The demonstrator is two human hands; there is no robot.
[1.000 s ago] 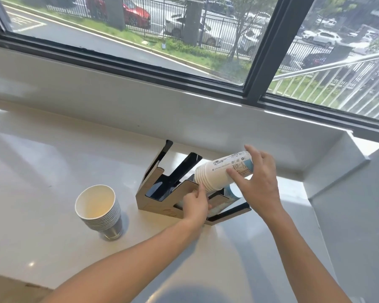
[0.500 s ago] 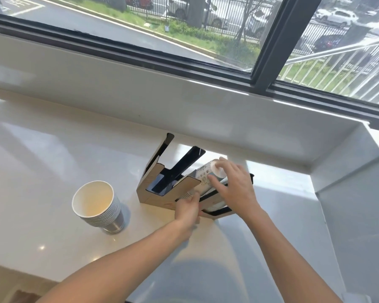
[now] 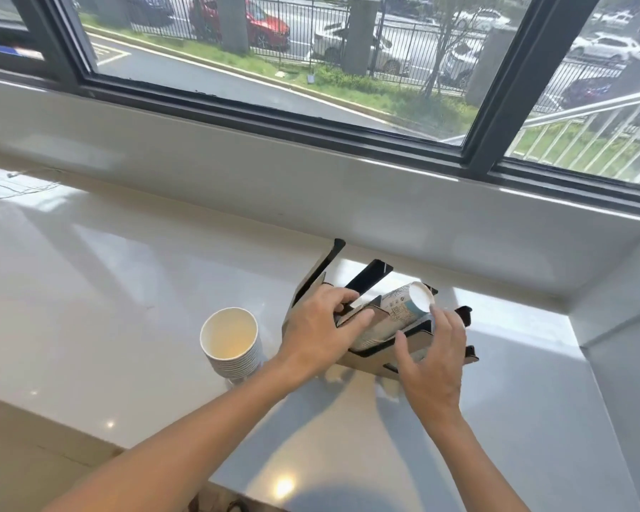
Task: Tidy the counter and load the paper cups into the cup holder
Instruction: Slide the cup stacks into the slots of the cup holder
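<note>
Roughly halfway: one cup stack (image 3: 396, 319) is lying in the holder (image 3: 363, 360), left hand (image 3: 318, 330) gripping the holder and right hand (image 3: 433, 360) hovering open beside it, while the second stack (image 3: 231, 345) is still waiting toward the desk's (image 3: 89, 290) front edge.

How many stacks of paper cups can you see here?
2. One stack of cups stands upright on the counter, left of the cup holder. The other stack lies tilted in the holder between both hands. Individual cups can't be counted.

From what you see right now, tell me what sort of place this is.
Probably an office pantry or drinks counter: a glossy white counter under a wide window facing parked cars, a cardboard cup holder, and a stack of paper cups.
</note>
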